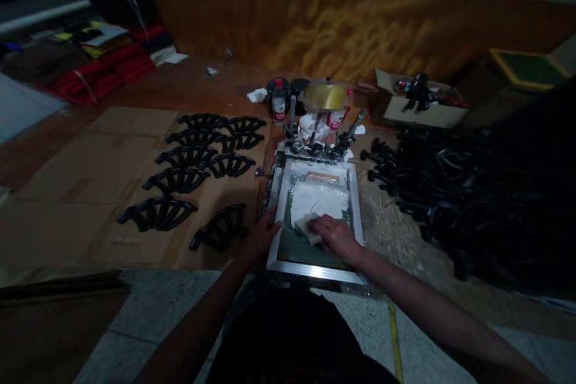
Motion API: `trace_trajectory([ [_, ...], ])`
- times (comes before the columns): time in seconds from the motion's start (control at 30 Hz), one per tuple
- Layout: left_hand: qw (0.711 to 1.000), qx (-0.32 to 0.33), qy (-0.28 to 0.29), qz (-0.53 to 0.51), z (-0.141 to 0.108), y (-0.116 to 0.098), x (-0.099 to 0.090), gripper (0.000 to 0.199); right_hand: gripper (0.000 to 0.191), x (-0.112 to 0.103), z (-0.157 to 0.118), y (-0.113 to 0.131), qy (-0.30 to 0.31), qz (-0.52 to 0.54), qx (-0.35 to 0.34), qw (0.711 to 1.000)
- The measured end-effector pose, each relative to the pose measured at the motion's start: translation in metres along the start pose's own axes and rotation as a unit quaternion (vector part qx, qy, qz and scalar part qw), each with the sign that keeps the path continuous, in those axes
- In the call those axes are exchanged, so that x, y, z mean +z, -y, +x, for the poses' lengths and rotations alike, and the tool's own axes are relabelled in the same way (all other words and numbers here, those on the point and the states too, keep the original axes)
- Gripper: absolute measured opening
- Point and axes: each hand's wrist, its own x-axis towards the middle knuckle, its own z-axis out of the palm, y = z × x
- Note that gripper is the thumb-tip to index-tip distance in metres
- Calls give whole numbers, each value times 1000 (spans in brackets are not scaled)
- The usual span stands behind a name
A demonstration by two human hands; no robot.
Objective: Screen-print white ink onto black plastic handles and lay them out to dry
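Note:
A metal-edged printing screen [317, 271] lies in front of me, with white paste [315, 201] spread across its green mesh. My right hand [335, 235] is closed around a pale, flat block [310, 233] that presses on the mesh at the paste's near edge. At the screen's left rail is my left hand [265, 233], its thumb and a finger against the rail and the other fingers hidden. Left of it lies a black curved, ribbed part [220, 228]. A brown-topped strip [323, 178] sits at the far end of the screen.
Several similar black parts [175, 180] lie in rows on cardboard [90, 162] to the left. A dark heap of black pieces [441, 174] covers the right side. Behind the screen stand clamps [344, 144], a bottle [278, 105], yellow tape [326, 98] and a filled carton [420, 114].

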Motion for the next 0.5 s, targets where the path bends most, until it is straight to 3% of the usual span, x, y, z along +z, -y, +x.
trace_trajectory([
  [0.1,1000,-8,3,14,-4,-11,-5,66,37,-18,18,-8,-36,39,60,997],
  [0.27,1000,9,-2,-19,-13,-50,-25,64,58,-73,63,-48,-130,5,192,973],
  [0.4,998,27,-39,-39,-16,-98,-38,51,47,-103,39,-111,-285,20,272,919],
  [0.5,985,124,-90,-75,-7,-138,-41,47,48,-87,6,-139,-303,49,323,895],
])
